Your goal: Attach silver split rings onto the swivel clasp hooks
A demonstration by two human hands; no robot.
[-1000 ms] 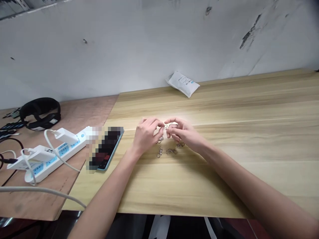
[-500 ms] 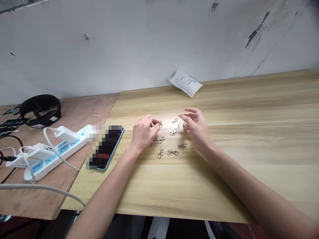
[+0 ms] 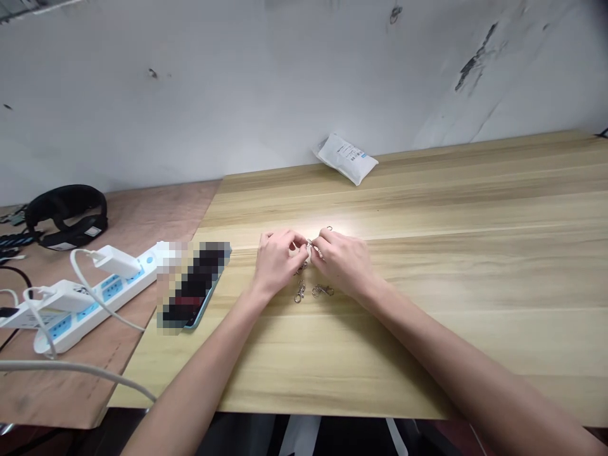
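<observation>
Between the fingertips of both hands is a small silver swivel clasp [image 3: 309, 242], held just above the wooden table. My left hand [image 3: 279, 259] is closed in a pinch on its left side. From the right, my right hand [image 3: 342, 258] pinches the same clasp, its fingers curled and partly hiding it. More silver clasps lie below and around the hands: one clasp [image 3: 299, 292] stands lengthwise near my left wrist, and another clasp [image 3: 323, 291] lies sideways beside it. A ring end [image 3: 329, 228] shows behind my right hand. Others are covered by the hands.
A white labelled packet [image 3: 348, 158] lies near the wall. To the left are a phone [image 3: 202, 285], partly pixelated, and a white power strip [image 3: 102, 297] with chargers and cables. A black headset [image 3: 66, 215] rests on the brown board [image 3: 180, 202] farther left.
My right hand has moved left and its spread fingers have closed on the clasp held by my left hand. The hands now nearly touch. The view has shifted slightly.
</observation>
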